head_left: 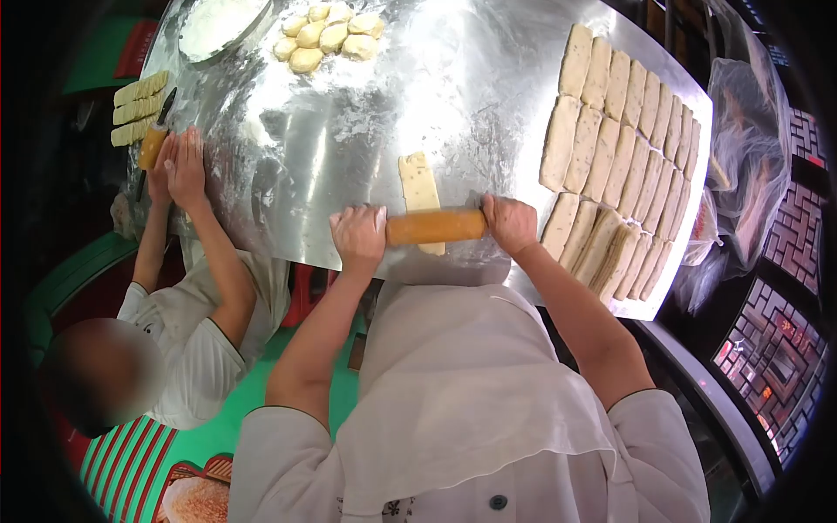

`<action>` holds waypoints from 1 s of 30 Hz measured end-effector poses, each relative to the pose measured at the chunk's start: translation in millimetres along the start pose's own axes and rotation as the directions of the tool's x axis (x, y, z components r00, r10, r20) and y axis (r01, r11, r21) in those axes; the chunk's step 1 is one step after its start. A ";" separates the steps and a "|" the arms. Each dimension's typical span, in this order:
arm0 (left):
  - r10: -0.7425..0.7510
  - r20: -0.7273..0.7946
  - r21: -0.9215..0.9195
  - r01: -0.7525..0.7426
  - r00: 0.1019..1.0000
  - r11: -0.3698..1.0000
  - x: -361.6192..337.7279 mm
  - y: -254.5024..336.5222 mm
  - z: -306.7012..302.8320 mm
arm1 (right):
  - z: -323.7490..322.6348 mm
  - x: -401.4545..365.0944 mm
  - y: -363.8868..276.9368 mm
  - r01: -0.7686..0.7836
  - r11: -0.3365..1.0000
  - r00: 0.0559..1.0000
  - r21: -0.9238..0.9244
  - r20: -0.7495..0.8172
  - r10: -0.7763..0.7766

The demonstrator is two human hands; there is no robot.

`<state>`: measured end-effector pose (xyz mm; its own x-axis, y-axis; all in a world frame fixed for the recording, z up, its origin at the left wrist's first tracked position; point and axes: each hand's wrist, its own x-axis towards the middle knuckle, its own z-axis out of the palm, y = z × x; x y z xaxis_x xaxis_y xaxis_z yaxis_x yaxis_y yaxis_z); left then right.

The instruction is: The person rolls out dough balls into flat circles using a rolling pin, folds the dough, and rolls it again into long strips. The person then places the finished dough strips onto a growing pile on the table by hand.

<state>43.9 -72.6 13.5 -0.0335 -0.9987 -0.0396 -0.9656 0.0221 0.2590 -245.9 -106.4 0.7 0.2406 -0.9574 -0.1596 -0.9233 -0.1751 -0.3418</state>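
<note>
A wooden rolling pin lies across a flat strip of dough on the steel table. My left hand is closed round the pin's left handle, and my right hand grips the right one. The strip is pale with dark specks; its far end shows beyond the pin and a short near end pokes out below, while the middle is hidden under the roller. To the right of my right hand, rows of similar speckled dough strips cover a white-edged tray, some stacked at the near side.
At my left a co-worker's hands are beside another rolling pin, near a few dough strips. Several dough balls sit at the back by a pan of white flour. Loose flour dusts the steel table.
</note>
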 end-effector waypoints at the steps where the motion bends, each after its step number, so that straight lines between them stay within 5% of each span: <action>1: 0.002 0.028 -0.031 -0.001 1.000 1.000 -23.4 4.7 -4.7 | -2.9 -21.6 -4.7 0.004 0.998 0.999 0.064 -0.042 -0.002; 8: 0.008 0.174 -0.190 0.025 0.985 0.981 -51.3 7.9 -24.0 | -4.6 -46.6 -4.6 -0.003 0.996 0.999 0.091 0.035 0.000; 10: 0.037 0.068 -0.203 -0.023 0.997 0.979 -18.9 -6.6 -15.5 | 3.6 -18.6 1.5 0.051 0.997 0.999 0.054 0.017 -0.052; 14: -0.142 0.125 0.006 0.142 0.982 0.990 83.6 -13.3 -12.3 | -8.1 86.3 -1.2 -0.097 0.995 0.986 0.003 -0.138 0.096; 17: -0.199 0.106 0.022 0.198 0.974 0.980 141.6 -17.1 -14.3 | -13.7 149.1 10.5 -0.051 0.978 0.998 -0.202 -0.037 0.044; 21: -0.159 0.082 0.060 0.154 0.984 0.986 123.9 -18.4 -8.7 | -16.1 133.5 6.0 0.001 0.980 1.000 -0.200 0.002 -0.001; 25: -0.056 0.040 -0.011 0.057 0.998 0.998 26.0 -3.1 -10.6 | -3.0 40.0 -2.8 -0.029 0.999 0.989 0.014 -0.141 0.031; 26: -0.036 0.004 -0.010 0.036 0.999 0.999 -3.4 -2.4 -1.2 | -3.4 14.2 -5.8 -0.044 0.999 0.997 0.009 -0.056 0.045; 28: -0.022 -0.044 -0.104 0.017 0.999 0.994 -40.8 7.2 -8.2 | 4.1 -29.8 -3.7 0.105 0.992 0.982 0.067 -0.166 -0.092; 30: -0.007 0.095 -0.078 0.015 0.995 0.997 -58.1 13.7 -14.3 | 3.4 -50.5 -3.7 0.062 0.995 0.997 0.074 -0.048 -0.059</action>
<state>36.3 -15.0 33.1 -0.0511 -0.9898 -0.1334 -0.9430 0.0038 0.3327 -253.6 -56.6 6.8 0.2799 -0.9554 -0.0945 -0.8820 -0.2170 -0.4184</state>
